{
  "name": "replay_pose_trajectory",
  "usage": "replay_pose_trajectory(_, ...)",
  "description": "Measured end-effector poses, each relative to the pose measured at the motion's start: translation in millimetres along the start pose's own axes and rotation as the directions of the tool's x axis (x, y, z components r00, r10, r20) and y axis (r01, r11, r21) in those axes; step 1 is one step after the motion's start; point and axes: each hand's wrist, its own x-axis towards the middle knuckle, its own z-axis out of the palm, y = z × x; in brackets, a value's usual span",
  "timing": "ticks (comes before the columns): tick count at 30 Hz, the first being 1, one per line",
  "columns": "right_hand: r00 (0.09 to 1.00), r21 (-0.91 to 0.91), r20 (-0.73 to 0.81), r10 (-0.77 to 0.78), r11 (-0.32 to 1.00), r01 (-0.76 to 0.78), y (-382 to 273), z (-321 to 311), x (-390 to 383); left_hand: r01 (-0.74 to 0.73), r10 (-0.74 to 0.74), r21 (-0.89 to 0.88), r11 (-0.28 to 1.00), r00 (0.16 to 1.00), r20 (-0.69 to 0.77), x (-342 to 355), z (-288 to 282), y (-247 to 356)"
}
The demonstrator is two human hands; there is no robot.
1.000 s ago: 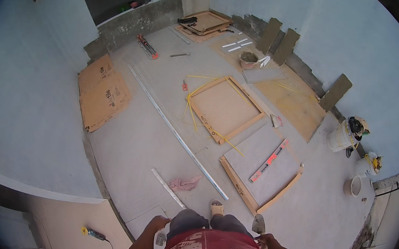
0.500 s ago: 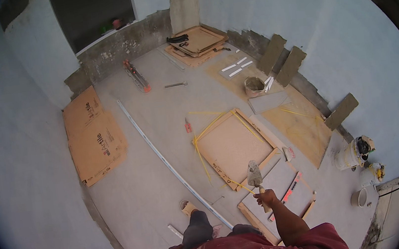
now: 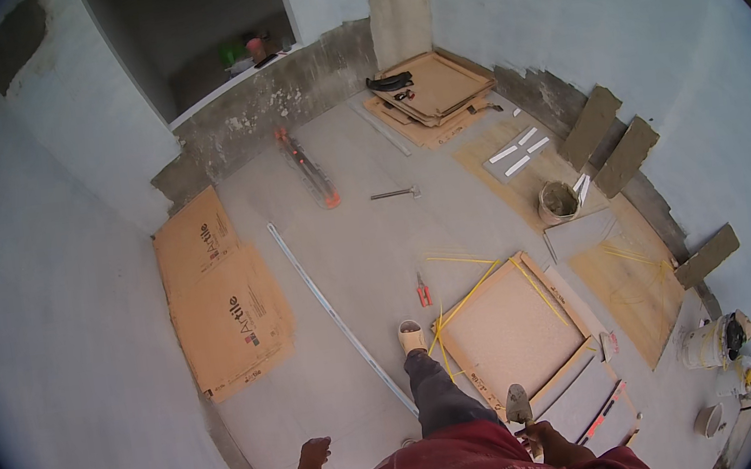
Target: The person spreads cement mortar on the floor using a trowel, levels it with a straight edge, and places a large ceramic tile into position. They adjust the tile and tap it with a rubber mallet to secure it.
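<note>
My right hand (image 3: 545, 440) is closed around the handle of a pointed trowel (image 3: 518, 402), held low at my right side with its mortar-smeared blade facing forward. Beneath and beside it lies an open cardboard tile box (image 3: 512, 335) with loose yellow straps (image 3: 468, 303). My left hand (image 3: 314, 455) hangs out to the left above the floor, fingers curled with nothing visible in them. A red-and-black spirit level (image 3: 601, 413) rests on a grey tile to the right of the trowel.
A long metal straightedge (image 3: 338, 314) lies to my left. Ahead are red-handled pliers (image 3: 423, 292), a hammer (image 3: 396, 194) and a tile cutter (image 3: 308, 170). Flattened cardboard (image 3: 230, 313) lines the left wall. A mortar bucket (image 3: 558, 201), tile pieces and more buckets (image 3: 712, 343) stand along the right.
My body has moved forward, one foot now beside the tile box. My right hand has drawn the trowel back toward my body; my left hand has swung outward from my leg.
</note>
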Motion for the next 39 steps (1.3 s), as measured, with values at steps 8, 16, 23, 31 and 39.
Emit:
replay_pose_trajectory(8,0.994,0.079,0.046,-0.099,0.992,0.095,-320.6,-9.0,26.5,0.236,-0.269,0.151,0.96,0.93,0.252,-9.0,33.1,215.6)
replay_pose_trajectory(16,0.679,0.142,0.045,-0.732,0.678,0.721,-685.3,19.2,-92.2,0.108,-0.105,-0.039,0.993,0.992,0.063,169.8,31.6,372.0)
replay_pose_trajectory(23,0.849,0.304,0.376,-0.371,0.915,0.265,-791.1,43.3,-87.1,0.149,-0.154,0.07,0.986,0.985,0.08,301.2,58.3,520.4)
replay_pose_trajectory(31,0.878,0.234,0.409,-0.25,0.958,0.164,-929.4,19.3,-89.5,-0.485,0.387,0.433,0.76,0.873,0.298,407.5,91.0,731.4)
replay_pose_trajectory(39,0.887,0.409,0.423,-0.184,0.913,-0.006,-1060.4,-5.9,25.6,-0.444,0.344,0.493,0.748,0.895,0.284,453.8,216.9,962.5)
